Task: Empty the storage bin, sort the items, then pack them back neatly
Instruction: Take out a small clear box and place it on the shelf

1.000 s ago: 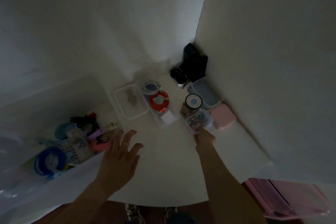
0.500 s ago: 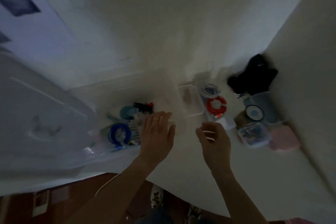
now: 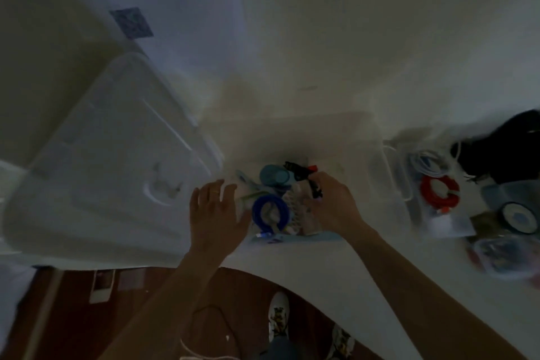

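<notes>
Left grip: left hand (image 3: 214, 213) is flat, fingers spread, ring on one finger, resting at the near-left edge of the clear storage bin (image 3: 309, 131). Right grip: right hand (image 3: 333, 204) reaches into the bin, fingers curled around a small black item (image 3: 315, 191); what the item is cannot be told, too blurred. Bin sits on the white tabletop (image 3: 365, 272), still holding clutter: blue cable coil (image 3: 270, 215) just beside the left hand, white lattice piece (image 3: 293, 207) next to it, teal round lid (image 3: 274, 175) farther in, black-and-red tool (image 3: 301, 168) behind it. Right of the bin: red cable coil (image 3: 439, 193) and white cable (image 3: 429, 162) in a clear tray, round tape spool (image 3: 518, 218), small clear box (image 3: 502, 254) of bits, black bag (image 3: 508, 149) at the far right. Big translucent bin lid (image 3: 111, 161) lies left. No readable labels or writing; frame is dark and blurred.
</notes>
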The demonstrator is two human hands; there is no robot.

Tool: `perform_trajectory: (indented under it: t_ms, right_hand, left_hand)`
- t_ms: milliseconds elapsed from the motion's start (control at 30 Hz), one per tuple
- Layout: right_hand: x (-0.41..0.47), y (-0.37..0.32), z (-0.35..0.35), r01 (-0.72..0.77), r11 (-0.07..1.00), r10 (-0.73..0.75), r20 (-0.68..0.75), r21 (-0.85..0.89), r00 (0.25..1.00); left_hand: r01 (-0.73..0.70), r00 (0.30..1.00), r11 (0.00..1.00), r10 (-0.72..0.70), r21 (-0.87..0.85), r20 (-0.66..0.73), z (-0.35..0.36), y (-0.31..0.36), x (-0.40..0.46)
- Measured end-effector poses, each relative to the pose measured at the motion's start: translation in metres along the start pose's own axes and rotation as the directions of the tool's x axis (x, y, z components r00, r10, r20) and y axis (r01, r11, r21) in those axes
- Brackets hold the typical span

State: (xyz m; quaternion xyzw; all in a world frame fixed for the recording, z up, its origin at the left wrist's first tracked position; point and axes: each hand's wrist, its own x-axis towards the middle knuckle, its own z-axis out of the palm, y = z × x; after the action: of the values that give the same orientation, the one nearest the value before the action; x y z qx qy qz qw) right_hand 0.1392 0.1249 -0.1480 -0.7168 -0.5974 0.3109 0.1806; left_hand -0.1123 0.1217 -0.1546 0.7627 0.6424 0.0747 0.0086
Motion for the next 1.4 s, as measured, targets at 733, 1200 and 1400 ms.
perform_trajectory:
  t_ms: [733, 1200, 1400]
  right_hand:
    - [-0.046, -0.025, -0.021, -0.28, 0.766, 0.181, 0.224, 0.579, 0.958]
    - [-0.192, 0.097, -0.112, -0.212, 0.219, 0.601, 0.04, 0.952, 0.798]
    - [-0.235, 0.157, -0.114, -0.218, 0.17, 0.729, 0.026, 0.961, 0.684]
  left_hand:
    - [-0.227, 0.914, 0.967, 0.172, 0.112, 0.367, -0.019, -0.029, 0.021]
    - [-0.291, 0.931, 0.693, 0.363, -0.659, -0.03, -0.098, 0.146, -0.019]
    - [-0.397, 0.842, 0.599, 0.539, -0.695, -0.016, -0.071, 0.244, -0.056]
